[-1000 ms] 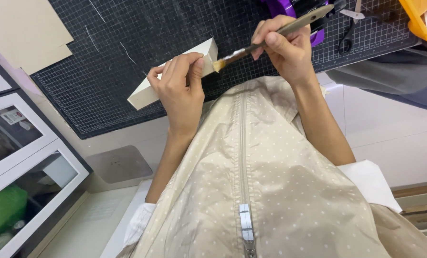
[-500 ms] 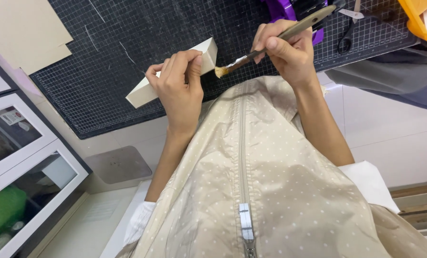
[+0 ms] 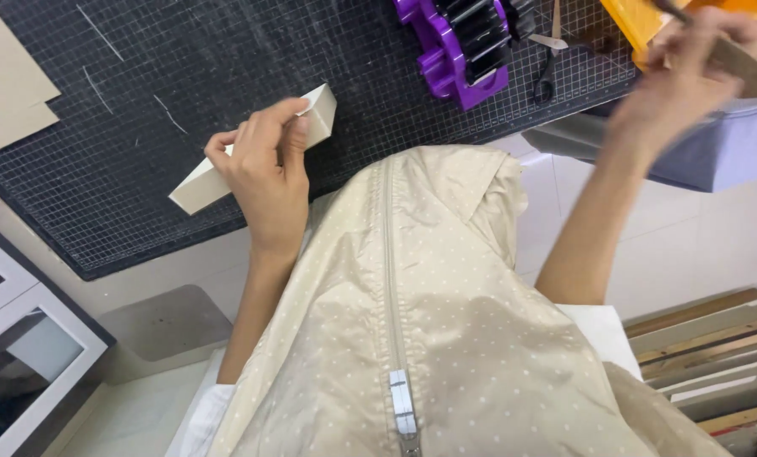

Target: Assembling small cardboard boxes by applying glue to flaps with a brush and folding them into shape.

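While the left hand [image 3: 264,169] keeps its clamp on the pale cardboard strip [image 3: 251,152], the right hand [image 3: 683,80] has pulled off to the upper right. Half a second ago the brush tip sat at the strip's right end; now it is well apart from it, over by the yellow tray [image 3: 641,21] and a grey bowl rim [image 3: 746,68]. The right hand is motion-blurred. Its fingers look closed around the brush handle [image 3: 670,10], only a dark sliver of which shows, so the grip itself I cannot tell for sure.

The strip sits over the black gridded cutting mat [image 3: 141,101], thumb and fingers pinched across its middle, one end angled up towards the purple rack [image 3: 454,42]. Its pose is near unchanged from the earlier frames.

My read: contact between brush and strip is broken, so the stroke on that end is paused or finished. The brush heading to the containers looks like a reload or a put-down. Scissors [image 3: 547,59] lie on the mat near the rack, untouched. Tan board [image 3: 6,85] sits at the mat's left edge.
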